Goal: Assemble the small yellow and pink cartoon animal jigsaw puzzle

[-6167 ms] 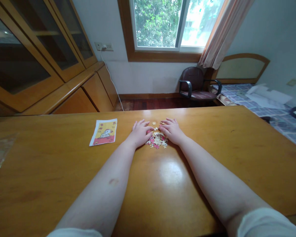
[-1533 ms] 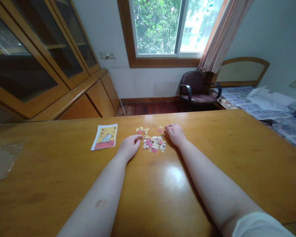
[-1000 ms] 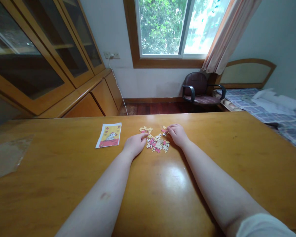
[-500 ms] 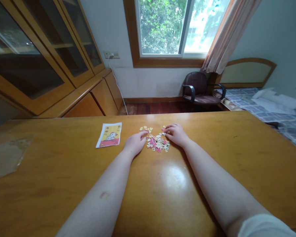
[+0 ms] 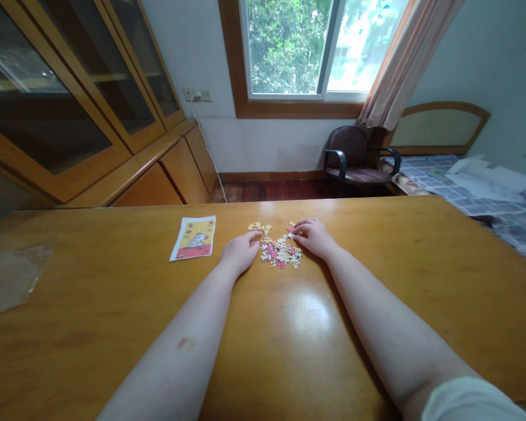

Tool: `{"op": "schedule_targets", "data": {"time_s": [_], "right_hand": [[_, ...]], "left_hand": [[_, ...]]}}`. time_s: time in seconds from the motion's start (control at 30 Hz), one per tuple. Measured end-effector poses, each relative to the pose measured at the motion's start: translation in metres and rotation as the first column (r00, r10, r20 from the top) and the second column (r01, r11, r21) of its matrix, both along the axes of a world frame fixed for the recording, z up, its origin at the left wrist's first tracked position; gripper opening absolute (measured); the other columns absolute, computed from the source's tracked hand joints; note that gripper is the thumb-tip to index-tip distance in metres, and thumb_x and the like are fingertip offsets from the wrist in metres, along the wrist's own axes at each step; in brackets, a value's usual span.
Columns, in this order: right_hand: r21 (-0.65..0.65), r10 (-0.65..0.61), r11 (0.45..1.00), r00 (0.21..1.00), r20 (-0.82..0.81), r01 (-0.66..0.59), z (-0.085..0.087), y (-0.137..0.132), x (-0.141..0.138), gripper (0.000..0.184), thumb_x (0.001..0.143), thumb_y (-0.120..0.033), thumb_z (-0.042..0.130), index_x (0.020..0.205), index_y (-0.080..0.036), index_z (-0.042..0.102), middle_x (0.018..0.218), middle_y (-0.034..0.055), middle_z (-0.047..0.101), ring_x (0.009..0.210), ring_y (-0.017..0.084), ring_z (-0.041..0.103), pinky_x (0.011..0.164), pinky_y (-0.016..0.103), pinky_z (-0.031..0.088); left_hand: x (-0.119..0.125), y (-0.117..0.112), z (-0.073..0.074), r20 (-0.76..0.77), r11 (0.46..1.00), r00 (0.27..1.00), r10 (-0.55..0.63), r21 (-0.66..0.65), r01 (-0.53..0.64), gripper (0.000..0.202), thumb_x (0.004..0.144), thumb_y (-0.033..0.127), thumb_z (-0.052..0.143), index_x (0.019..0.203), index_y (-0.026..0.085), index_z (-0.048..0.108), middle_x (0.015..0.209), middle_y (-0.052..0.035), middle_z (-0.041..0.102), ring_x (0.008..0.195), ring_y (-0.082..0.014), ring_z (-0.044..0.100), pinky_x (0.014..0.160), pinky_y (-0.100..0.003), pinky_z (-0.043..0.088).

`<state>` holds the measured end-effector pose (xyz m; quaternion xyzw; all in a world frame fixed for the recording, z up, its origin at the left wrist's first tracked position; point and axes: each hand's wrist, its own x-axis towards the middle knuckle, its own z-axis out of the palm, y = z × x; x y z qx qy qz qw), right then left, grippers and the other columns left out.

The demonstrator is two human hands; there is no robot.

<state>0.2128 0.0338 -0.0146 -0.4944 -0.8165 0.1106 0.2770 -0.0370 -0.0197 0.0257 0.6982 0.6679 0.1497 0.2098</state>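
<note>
Head view, left hand (image 5: 241,252): thumb and forefinger close together beside the yellow pieces (image 5: 259,227); whether they pinch one cannot be told.
Right hand (image 5: 313,237): fingers bent and slightly parted, tips at the small pink-and-yellow group (image 5: 291,229); a grip on any piece cannot be made out.
Main heap (image 5: 282,255): mixed jigsaw pieces on the table (image 5: 263,351), between the hands and nearer the person than both smaller groups, presumably for easy reach from either side.
Yellow group: beyond the left hand's fingers, apparently set apart by colour.
Picture card (image 5: 195,238): flat, left of the left hand, face up, probably for viewing.
Clear plastic (image 5: 15,278): far left, seemingly out of the way.
</note>
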Motion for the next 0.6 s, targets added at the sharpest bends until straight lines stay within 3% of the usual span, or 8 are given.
{"op": "schedule_targets", "data": {"time_s": [0.2, 0.37, 0.6], "right_hand": [[-0.026, -0.009, 1.000, 0.999, -0.038, 0.008, 0.0016, 0.0006, 0.0002, 0.004, 0.075, -0.025, 0.070, 0.075, -0.021, 0.071, 0.096, 0.0066, 0.070, 0.097, 0.022, 0.061, 0.095, 0.040, 0.041], [0.006, -0.099, 0.995, 0.991, -0.088, 0.100, 0.0050, -0.0002, 0.0039, 0.009, 0.078, -0.027, 0.066, 0.075, -0.021, 0.071, 0.097, 0.0081, 0.069, 0.097, 0.023, 0.061, 0.094, 0.041, 0.042], [0.021, 0.003, 1.000, 1.000, -0.013, -0.003, 0.0064, -0.0054, 0.0004, 0.005, 0.072, -0.029, 0.073, 0.070, -0.024, 0.073, 0.097, 0.0061, 0.070, 0.098, 0.023, 0.059, 0.096, 0.043, 0.040]], "left_hand": [[-0.0008, 0.0007, -0.0009, 0.003, 1.000, 1.000, -0.001, -0.007, 0.001, 0.041, 0.084, 0.035, 0.045, 0.121, 0.031, 0.063, 0.089, -0.0013, 0.071, 0.086, -0.0223, 0.064, 0.073, -0.030, 0.045], [-0.0012, 0.0008, -0.0017, 0.005, 1.000, 1.000, -0.005, 0.001, 0.005, 0.041, 0.084, 0.035, 0.046, 0.121, 0.031, 0.063, 0.089, -0.0011, 0.071, 0.086, -0.0221, 0.064, 0.073, -0.029, 0.045], [0.0001, -0.0002, 0.0013, 0.004, 1.000, 1.000, 0.001, -0.019, -0.001, 0.041, 0.084, 0.034, 0.045, 0.121, 0.031, 0.063, 0.087, -0.0013, 0.071, 0.086, -0.0225, 0.064, 0.072, -0.030, 0.045]]}}
